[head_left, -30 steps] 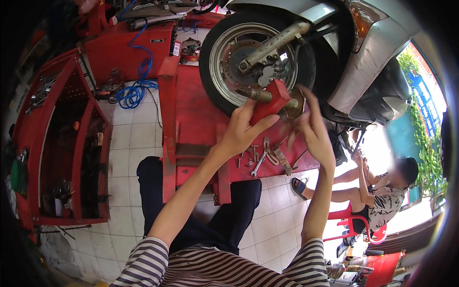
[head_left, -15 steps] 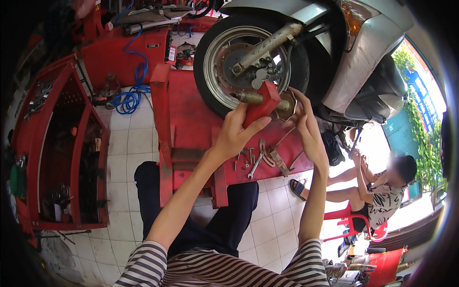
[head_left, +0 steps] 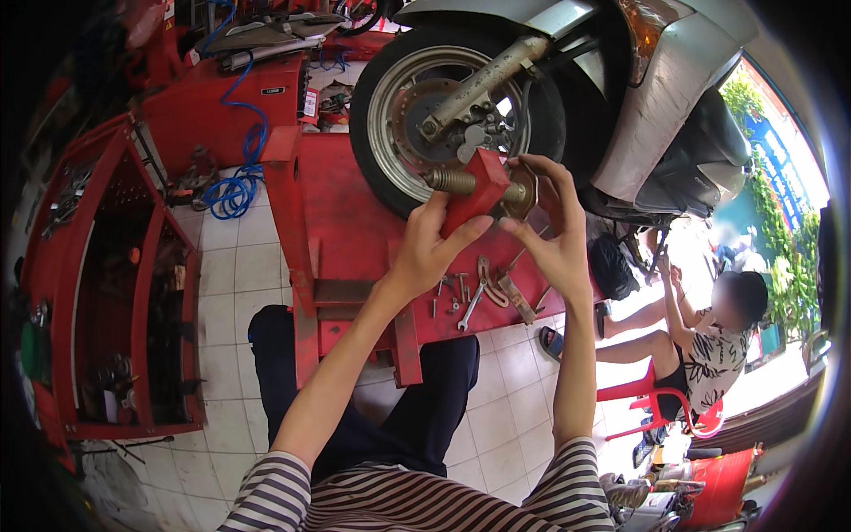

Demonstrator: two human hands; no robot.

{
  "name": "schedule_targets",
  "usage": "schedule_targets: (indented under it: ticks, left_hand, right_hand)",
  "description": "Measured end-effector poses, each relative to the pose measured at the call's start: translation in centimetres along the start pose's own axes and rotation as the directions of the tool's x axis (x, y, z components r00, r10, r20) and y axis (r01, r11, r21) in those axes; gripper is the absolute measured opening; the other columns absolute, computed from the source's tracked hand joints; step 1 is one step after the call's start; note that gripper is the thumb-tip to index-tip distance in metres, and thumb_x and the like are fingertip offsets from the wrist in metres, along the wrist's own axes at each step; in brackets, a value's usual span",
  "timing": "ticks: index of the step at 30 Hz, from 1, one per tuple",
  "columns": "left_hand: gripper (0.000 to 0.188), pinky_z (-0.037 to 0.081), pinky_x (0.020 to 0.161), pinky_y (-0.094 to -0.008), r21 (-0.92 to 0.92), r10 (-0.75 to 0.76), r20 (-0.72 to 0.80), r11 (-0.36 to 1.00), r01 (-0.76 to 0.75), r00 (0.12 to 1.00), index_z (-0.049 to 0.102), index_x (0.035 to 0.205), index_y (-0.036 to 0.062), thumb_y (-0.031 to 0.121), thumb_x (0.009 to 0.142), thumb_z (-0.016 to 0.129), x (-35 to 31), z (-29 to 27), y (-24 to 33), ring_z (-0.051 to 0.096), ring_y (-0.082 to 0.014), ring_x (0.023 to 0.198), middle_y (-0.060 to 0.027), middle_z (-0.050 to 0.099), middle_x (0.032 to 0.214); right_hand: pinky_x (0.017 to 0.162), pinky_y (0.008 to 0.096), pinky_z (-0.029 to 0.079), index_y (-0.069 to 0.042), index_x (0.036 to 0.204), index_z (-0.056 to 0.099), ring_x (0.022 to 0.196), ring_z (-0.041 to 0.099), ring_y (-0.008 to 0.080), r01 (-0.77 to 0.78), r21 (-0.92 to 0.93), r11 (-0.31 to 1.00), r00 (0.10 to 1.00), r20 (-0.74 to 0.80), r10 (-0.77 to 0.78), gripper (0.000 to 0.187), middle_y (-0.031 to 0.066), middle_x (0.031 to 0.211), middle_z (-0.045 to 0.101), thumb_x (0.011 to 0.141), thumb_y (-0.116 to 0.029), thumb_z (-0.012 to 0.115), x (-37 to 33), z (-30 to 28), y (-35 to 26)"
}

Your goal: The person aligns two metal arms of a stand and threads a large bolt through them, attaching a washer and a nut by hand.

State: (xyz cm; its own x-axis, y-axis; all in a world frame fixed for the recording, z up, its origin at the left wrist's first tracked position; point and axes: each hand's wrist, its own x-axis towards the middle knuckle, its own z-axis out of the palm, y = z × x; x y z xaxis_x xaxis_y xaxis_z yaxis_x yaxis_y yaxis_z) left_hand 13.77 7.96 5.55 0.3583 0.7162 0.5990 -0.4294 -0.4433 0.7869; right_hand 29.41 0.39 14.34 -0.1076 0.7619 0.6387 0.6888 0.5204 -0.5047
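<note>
Just in front of the scooter's front wheel sits the red block w/ a threaded rod through it. L hand has its fingers wrapped firmly on the block; R hand curls its fingers about the round metal plate to the block's right (can't tell if they actually grip it). For good control, prob best to keep the block steady, spread R fingers evenly round the plate's rim, & mind the spare wrench on the red worktop below
</note>
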Motion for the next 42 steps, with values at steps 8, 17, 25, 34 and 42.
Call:
schedule_targets:
  ticks: [8,17,25,34,42]
  left_hand:
    - [0.046,0.05,0.084,-0.0339,0.008,0.065,-0.034,0.998,-0.065,0.997,0.054,0.122,-0.0035,0.028,0.092,0.069,0.1,0.5,-0.5,0.066,-0.0217,0.091,-0.0158,0.068,0.101]
    - [0.044,0.044,0.066,-0.0277,0.012,0.039,-0.027,0.999,-0.039,0.999,0.054,0.12,-0.0023,0.031,0.094,0.067,0.1,0.1,-0.6,0.052,-0.0111,0.071,-0.0063,0.063,0.082]
    - [0.035,0.039,0.057,-0.0232,0.011,0.081,0.045,0.997,-0.082,0.996,0.051,0.112,0.0019,0.035,0.101,0.056,0.1,0.0,-1.4,0.048,-0.0078,0.064,-0.0036,0.054,0.089]
    - [0.041,0.039,0.057,-0.0237,-0.022,0.104,0.042,0.994,-0.103,0.994,0.049,0.12,0.0028,0.04,0.103,0.052,0.1,0.3,-2.3,0.045,-0.0072,0.064,-0.0025,0.052,0.088]
    - [0.044,0.039,0.057,-0.024,-0.024,0.114,0.04,0.993,-0.113,0.993,0.049,0.122,0.0023,0.042,0.102,0.053,0.2,0.2,-2.5,0.045,-0.0074,0.064,-0.0028,0.052,0.087]
  right_hand:
    - [0.093,0.0319,0.049,-0.001,0.146,0.028,0.106,0.064,0.0203,-0.02,0.117,0.993,1.0,0.003,0.019,0.061,0.0166,0.128,0.056,0.095,-0.01,0.061,-0.6,0.1,-0.1]
    - [0.046,0.0235,0.038,0.001,0.134,0.039,0.046,0.05,0.0103,-0.322,0.339,0.884,0.939,-0.007,0.344,0.057,0.0069,0.059,0.054,0.109,-0.047,0.02,-4.5,1.3,0.8]
    - [0.045,0.0226,0.025,-0.003,0.087,0.057,0.047,0.034,0.0041,-0.4,0.457,0.795,0.613,-0.511,0.602,0.042,-0.0033,0.057,0.041,0.109,-0.032,0.037,-21.2,11.2,6.8]
    - [0.042,0.0229,0.021,-0.006,0.08,0.053,0.044,0.028,0.0034,-0.509,0.598,0.619,0.373,-0.494,0.785,0.04,-0.0059,0.055,0.035,0.109,-0.031,0.04,-27.7,17.0,10.2]
    - [0.046,0.0212,0.022,-0.006,0.098,0.046,0.051,0.03,0.0026,-0.421,0.616,0.666,0.388,-0.541,0.746,0.013,-0.0045,0.062,0.039,0.101,-0.012,0.058,-26.8,17.5,9.3]
